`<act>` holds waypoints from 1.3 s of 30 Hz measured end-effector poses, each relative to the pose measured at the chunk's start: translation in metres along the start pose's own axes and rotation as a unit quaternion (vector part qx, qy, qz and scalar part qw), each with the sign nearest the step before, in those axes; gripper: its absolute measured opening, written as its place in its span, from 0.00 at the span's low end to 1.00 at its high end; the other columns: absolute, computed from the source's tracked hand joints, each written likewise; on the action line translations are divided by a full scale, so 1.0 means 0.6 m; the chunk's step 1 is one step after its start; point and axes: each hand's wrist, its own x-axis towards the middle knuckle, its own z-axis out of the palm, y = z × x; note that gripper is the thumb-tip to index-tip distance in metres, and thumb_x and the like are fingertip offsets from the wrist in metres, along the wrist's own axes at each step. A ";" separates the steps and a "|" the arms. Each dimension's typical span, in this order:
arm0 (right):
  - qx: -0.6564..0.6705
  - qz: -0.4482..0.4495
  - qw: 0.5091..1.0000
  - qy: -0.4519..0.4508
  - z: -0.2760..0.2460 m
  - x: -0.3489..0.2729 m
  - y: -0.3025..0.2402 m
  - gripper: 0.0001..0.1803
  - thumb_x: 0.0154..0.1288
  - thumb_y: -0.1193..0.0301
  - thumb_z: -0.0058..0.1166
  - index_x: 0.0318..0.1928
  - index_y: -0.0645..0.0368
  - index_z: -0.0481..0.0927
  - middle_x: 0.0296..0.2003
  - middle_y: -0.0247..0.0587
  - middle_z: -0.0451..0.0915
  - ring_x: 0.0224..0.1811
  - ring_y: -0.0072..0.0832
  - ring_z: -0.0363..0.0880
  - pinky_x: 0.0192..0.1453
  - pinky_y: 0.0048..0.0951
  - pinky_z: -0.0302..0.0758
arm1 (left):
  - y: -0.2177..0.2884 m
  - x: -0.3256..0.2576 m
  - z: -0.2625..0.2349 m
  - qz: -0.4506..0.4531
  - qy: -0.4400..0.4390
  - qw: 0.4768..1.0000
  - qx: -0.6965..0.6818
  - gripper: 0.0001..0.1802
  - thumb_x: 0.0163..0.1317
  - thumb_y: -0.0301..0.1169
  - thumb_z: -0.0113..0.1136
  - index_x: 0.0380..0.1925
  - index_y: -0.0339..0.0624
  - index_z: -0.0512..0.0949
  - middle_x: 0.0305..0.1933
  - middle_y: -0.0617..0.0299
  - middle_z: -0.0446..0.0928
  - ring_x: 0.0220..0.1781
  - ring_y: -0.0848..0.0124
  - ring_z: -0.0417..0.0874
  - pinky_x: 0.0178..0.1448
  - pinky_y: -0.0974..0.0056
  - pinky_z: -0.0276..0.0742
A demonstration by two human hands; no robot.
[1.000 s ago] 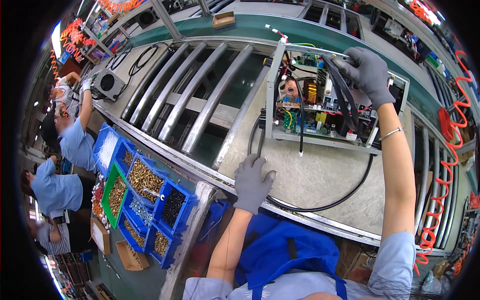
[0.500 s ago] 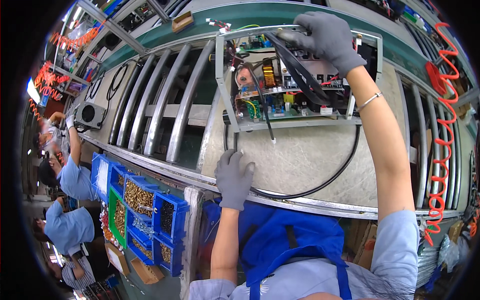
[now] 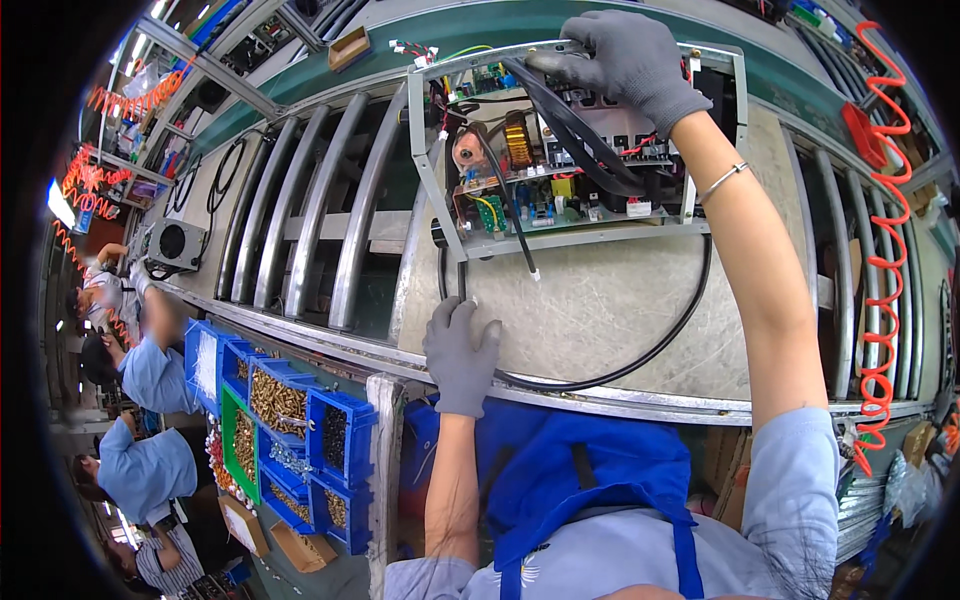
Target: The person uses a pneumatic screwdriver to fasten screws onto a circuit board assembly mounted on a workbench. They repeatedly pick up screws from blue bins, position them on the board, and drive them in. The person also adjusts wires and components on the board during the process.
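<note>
An open metal chassis point(image 3: 560, 240) with circuit boards, a copper-coloured coil point(image 3: 517, 140) and bundled black wires point(image 3: 585, 140) stands on the bench plate. At its far side my right hand point(image 3: 630, 70), in a grey glove, is closed over the top rail, thumb beside the black wires. My left hand point(image 3: 462, 355), also gloved, rests at the plate's near edge, thumb apart from the fingers. It lies over a thick black cable point(image 3: 610, 378), which loops from the chassis across the plate; the contact under the palm is hidden. A thin black lead point(image 3: 522, 235) with a white connector hangs from the chassis front.
Metal rollers point(image 3: 325, 210) lie left of the plate, more at right. Blue bins point(image 3: 340, 440) of screws and small hardware stand at lower left. A coiled red air hose point(image 3: 880, 300) hangs at right. Other people work at far left, near a fan unit point(image 3: 175, 245).
The view has shifted slightly, and the chassis with my right hand appears a little further left. My hands keep their places on the rail and cable. A co-worker's arm at far left has moved.
</note>
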 end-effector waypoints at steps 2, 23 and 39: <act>0.000 -0.002 1.000 -0.001 0.001 0.000 0.001 0.27 0.53 0.39 0.59 0.22 0.51 0.80 0.23 0.41 0.79 0.29 0.43 0.80 0.33 0.43 0.75 | 0.000 -0.001 0.001 -0.001 0.000 1.000 0.000 0.24 0.54 0.39 0.68 0.51 0.43 0.78 0.58 0.52 0.74 0.57 0.52 0.75 0.60 0.49 0.70; -0.023 -0.015 1.000 -0.002 0.008 -0.003 0.007 0.25 0.54 0.40 0.60 0.27 0.49 0.82 0.25 0.39 0.79 0.31 0.40 0.81 0.33 0.41 0.75 | -0.002 0.000 0.000 -0.014 -0.006 1.000 -0.010 0.25 0.54 0.40 0.68 0.51 0.44 0.78 0.60 0.51 0.73 0.59 0.52 0.74 0.62 0.49 0.69; -0.041 0.010 0.998 -0.050 0.014 0.003 0.018 0.23 0.55 0.42 0.58 0.28 0.48 0.83 0.25 0.42 0.81 0.33 0.43 0.82 0.36 0.44 0.77 | 0.000 -0.001 0.003 -0.006 -0.004 1.000 -0.011 0.24 0.53 0.38 0.69 0.50 0.42 0.79 0.59 0.50 0.74 0.59 0.51 0.75 0.62 0.49 0.69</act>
